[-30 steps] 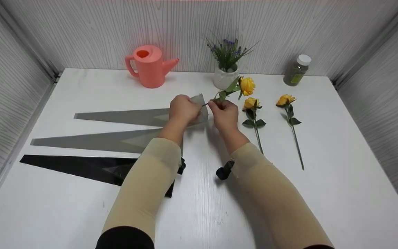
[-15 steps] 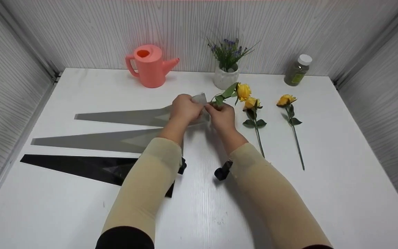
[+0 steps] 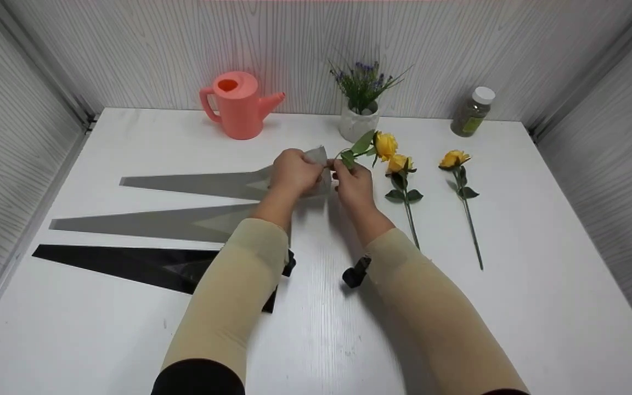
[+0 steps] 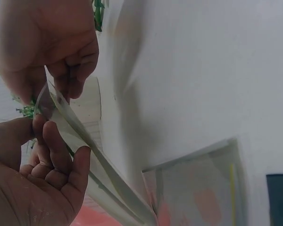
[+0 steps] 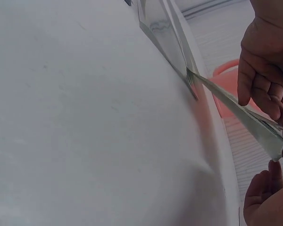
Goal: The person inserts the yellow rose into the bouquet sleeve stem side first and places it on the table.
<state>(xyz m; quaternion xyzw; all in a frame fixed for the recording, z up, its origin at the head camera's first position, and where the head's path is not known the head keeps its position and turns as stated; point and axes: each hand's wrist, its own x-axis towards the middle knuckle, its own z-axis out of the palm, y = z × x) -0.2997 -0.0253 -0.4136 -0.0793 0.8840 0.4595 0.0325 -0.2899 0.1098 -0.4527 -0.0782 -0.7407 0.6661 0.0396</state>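
The person's left arm (image 3: 223, 307) and right arm (image 3: 442, 307) reach forward and slant inward, in pale beige sleeves that end short of the bare left wrist (image 3: 272, 209) and right wrist (image 3: 376, 222). The left grip (image 3: 295, 173) and right grip (image 3: 355, 189) sit close together, facing each other. The left fingers (image 4: 59, 150) curl inward in a hold; the right thumb and index finger seem to pinch, though the dim wrist views leave their exact contact unclear.
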